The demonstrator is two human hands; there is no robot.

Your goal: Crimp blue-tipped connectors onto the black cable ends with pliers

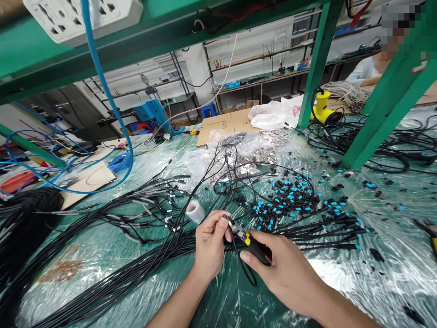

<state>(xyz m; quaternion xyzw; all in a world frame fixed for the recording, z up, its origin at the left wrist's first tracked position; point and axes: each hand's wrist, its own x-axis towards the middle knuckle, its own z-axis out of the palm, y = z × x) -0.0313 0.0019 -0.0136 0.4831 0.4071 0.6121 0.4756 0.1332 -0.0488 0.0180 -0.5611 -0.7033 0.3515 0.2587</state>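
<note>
My right hand (pixel 290 269) grips a pair of pliers (pixel 257 248) with black handles and a yellow part near the metal jaws. The jaws reach to the fingertips of my left hand (pixel 212 243), which pinches a thin black cable (pixel 251 275); its end at the jaws is too small to make out. Below the pliers the cable hangs in a loop. Under and beside my hands lies a bundle of black cables (pixel 146 266). Just beyond, a heap of small black and blue connectors (pixel 283 200) covers the table, and a white roll (pixel 195 211) stands by my left hand.
Plastic film covers the green table (pixel 112 291). Small metal parts (pixel 262 155) lie in clear bags before a cardboard sheet (pixel 225 123). Green posts (pixel 316 68) rise at the right; a blue hose (pixel 102 77) hangs at the left. Another person's sleeve (pixel 362 70) shows at far right.
</note>
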